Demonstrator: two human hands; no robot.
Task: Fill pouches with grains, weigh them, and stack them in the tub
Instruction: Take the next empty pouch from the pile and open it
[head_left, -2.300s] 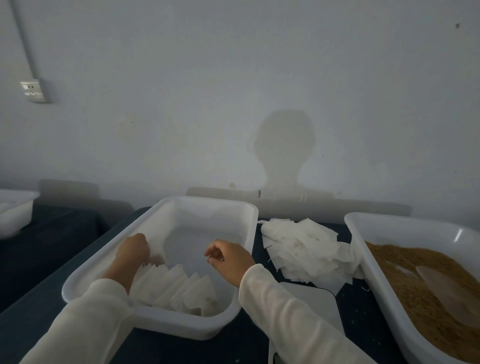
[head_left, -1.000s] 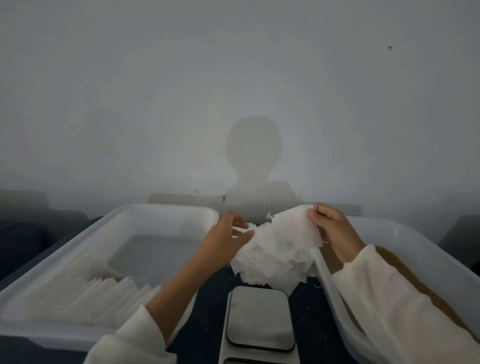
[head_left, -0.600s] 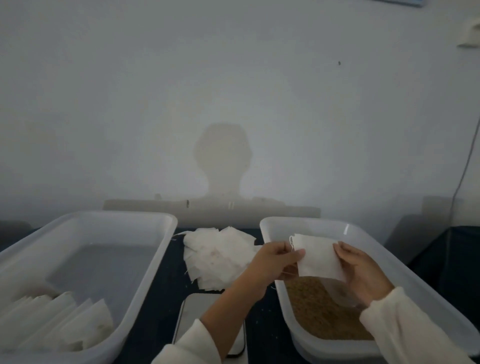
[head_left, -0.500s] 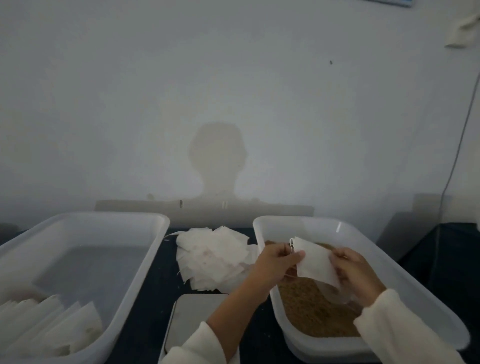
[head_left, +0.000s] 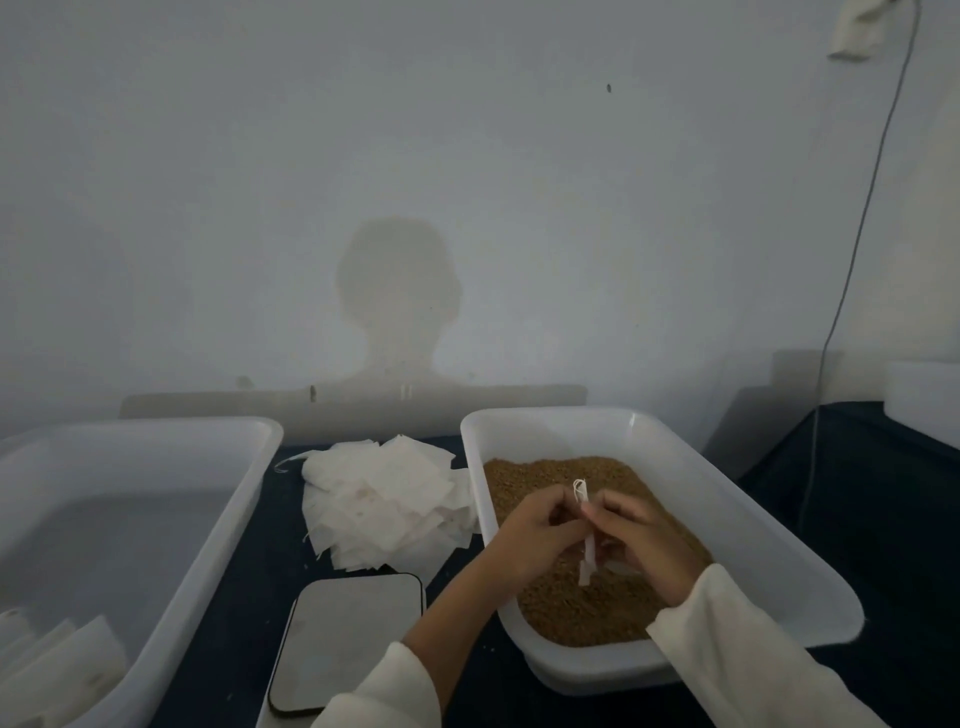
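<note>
At 9 o'clock on your bench sits the stacking tub (head_left: 156, 525), the largest item, with a row of filled pouches (head_left: 57, 654) leaning together in its near-left corner and most of its floor bare. At 3 o'clock, the grain tub (head_left: 737, 535) holds a brown bed of grains (head_left: 571, 608) banked toward its near end. Between the tubs at 12 o'clock lies the loose heap of empty pouches (head_left: 384, 499); just in front of it, at 6 o'clock, the scale (head_left: 343, 639) has nothing on its platter. Over the grains, your left hand (head_left: 530, 540) and right hand (head_left: 639, 545) meet around one empty pouch (head_left: 586, 540), seen edge-on, its mouth uppermost. Left fingertips are curled in a pinch on one wall, right fingertips on the other; both grips are closed on the pouch, none on anything else. Step in hand, by judgement: opening the mouth ahead of filling. Weighing and stacking of this pouch are not yet begun. Next move calls for parting the two walls cleanly, then holding the mouth open with one hand while the other brings grains in; a scoop is not clearly discernible in the grain. Keep the pouch above the grain tub so spill falls back in.
</note>
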